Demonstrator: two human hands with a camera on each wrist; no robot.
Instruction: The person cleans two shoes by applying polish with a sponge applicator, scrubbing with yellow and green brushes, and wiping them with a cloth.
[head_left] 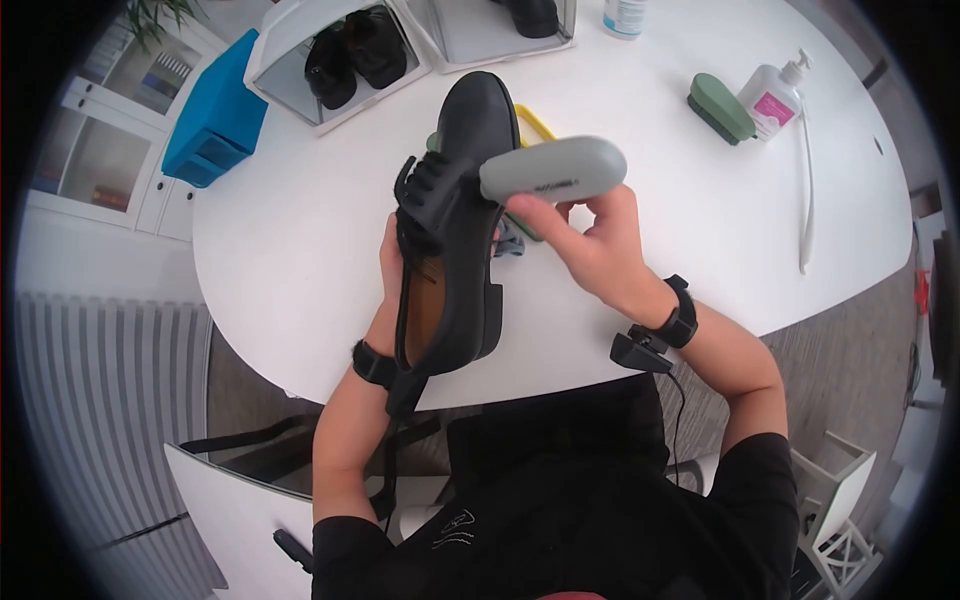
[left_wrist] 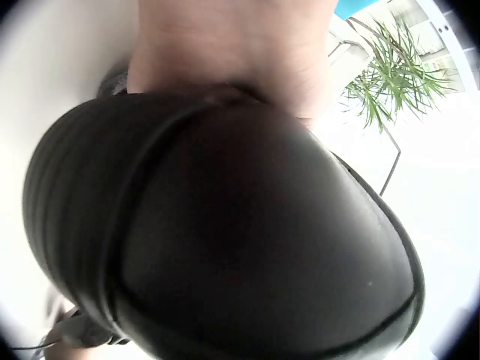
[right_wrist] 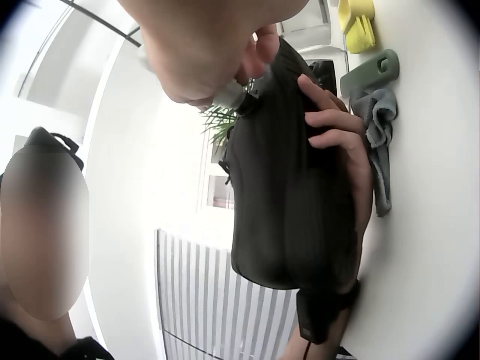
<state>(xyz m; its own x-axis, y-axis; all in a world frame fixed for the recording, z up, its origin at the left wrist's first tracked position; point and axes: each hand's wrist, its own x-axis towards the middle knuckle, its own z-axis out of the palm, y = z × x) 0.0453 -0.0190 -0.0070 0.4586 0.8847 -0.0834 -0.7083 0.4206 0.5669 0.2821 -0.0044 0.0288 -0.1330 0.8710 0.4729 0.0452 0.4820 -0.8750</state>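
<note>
Item one: black shoe [head_left: 465, 215], lace-up, being held up over the near edge of the white desk [head_left: 710, 235], its toe pointing towards the far edge.

Item two: grey applicator [head_left: 555, 168], its narrow end meeting the side of the shoe just beside the laces [head_left: 425, 190].

Hands, two. The left hand [right_wrist: 345, 135] is gripping the shoe, fingers curling over its desk-facing side. The right hand [head_left: 605, 248] is holding the applicator, thumb lying on the near side and fingers bending behind.

Surroundings: a green brush [head_left: 721, 108] is lying beside a pump bottle [head_left: 774, 100] towards the far right of the desk; a long white stick [head_left: 807, 200] is lying near the right-hand edge; a pair of dark shoes [head_left: 356, 58] is sitting in a box at the far edge.

Risks, in my judgement: the applicator is working so close to the laces that a slip could be smearing them; the shoe could be twisting under uneven pressure, one hand alone supporting it; any liquid inside could be dripping onto the desk.

Differences between views: the right wrist view is showing the left hand's fingers, the applicator's dark tip and a full grey cloth [right_wrist: 377, 120], all largely hidden from the head view. The head view alone is showing the pump bottle and the stick. The left wrist view is giving mostly rounded black leather; which end, I cannot tell.
</note>
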